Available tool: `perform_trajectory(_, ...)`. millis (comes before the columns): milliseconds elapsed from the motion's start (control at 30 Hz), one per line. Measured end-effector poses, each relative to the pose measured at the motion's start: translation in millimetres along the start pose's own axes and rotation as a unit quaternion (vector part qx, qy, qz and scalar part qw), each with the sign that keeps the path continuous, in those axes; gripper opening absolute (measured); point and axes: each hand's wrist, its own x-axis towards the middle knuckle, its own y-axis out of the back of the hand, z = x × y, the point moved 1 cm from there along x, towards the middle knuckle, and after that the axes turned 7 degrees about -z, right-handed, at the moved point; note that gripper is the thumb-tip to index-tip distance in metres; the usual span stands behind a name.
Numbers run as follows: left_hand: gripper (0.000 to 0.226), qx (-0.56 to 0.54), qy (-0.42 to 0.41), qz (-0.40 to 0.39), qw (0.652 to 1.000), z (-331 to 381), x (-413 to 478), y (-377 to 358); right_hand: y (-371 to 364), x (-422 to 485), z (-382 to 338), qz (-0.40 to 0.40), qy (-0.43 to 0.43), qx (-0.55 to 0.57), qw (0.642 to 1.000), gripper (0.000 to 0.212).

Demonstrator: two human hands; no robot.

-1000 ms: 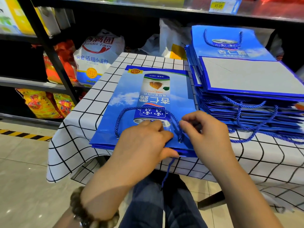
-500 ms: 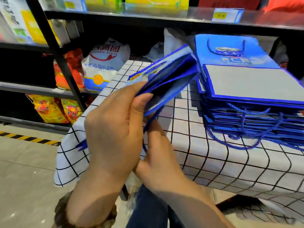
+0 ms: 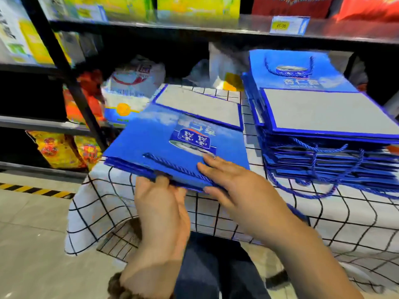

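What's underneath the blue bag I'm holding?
The left hand props the blue bag at its near edge, above the checked tablecloth. Anything directly beneath is covered.

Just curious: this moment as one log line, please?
bag: folded flat, over table | left hand: supports near edge from below | right hand: pinches near edge
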Motion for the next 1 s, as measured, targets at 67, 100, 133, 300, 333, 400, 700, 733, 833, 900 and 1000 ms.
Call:
perform_trajectory(67, 0.033, -0.041, 0.051, -0.026, 0.998, -0.2, -6.5, -1.5, -2.9, -2.0, 7.9, -0.080, -0.008, -0.010, 0.997, 0.046)
perform_trajectory(100, 0.033, 0.000, 0.062, -0.045, 0.997, 2.6, -10.8, 0.0, -3.2, -2.1, 10.2, -0.102, -0.018, -0.010, 0.995, 0.047)
perform_trajectory(133, 0.029, 0.045, 0.073, -0.057, 0.995, 5.1, -12.1, 4.2, -4.1, -1.9, 12.7, -0.107, -0.023, -0.006, 0.994, 0.047)
perform_trajectory(300, 0.017, 0.252, 0.104, -0.089, 0.958, 15.5, -8.0, 37.4, 2.8, -6.1, 19.1, -0.078, -0.057, 0.075, 0.993, 0.046)
perform_trajectory(333, 0.022, 0.292, 0.114, -0.101, 0.944, 15.0, -8.2, 42.8, 6.9, -8.3, 20.2, -0.036, -0.056, 0.083, 0.994, 0.037)
perform_trajectory(400, 0.030, 0.348, 0.144, -0.140, 0.916, 13.3, -11.5, 48.1, 15.1, -9.8, 19.9, 0.015, -0.056, 0.062, 0.996, 0.019)
perform_trajectory(700, 0.010, 0.423, 0.124, -0.354, 0.825, 21.6, -36.6, -6.3, 34.6, 22.2, 2.9, 0.040, -0.092, 0.348, 0.932, 0.017)
perform_trajectory(733, 0.005, 0.422, 0.132, -0.367, 0.819, 20.7, -35.9, -12.3, 35.8, 26.9, 0.3, 0.042, -0.091, 0.366, 0.925, 0.017)
perform_trajectory(833, 0.015, 0.460, 0.108, -0.384, 0.793, 14.9, -29.6, -21.8, 37.3, 37.9, -6.0, 0.047, -0.087, 0.393, 0.914, 0.016)
perform_trajectory(900, 0.019, 0.473, 0.071, -0.368, 0.798, 18.2, -23.1, -24.5, 37.4, 40.3, -6.2, 0.059, -0.082, 0.402, 0.910, 0.012)
perform_trajectory(1000, 0.025, 0.383, 0.047, -0.310, 0.869, 34.8, -7.7, -28.6, 37.8, 31.1, 7.8, 0.092, -0.088, 0.390, 0.912, 0.010)
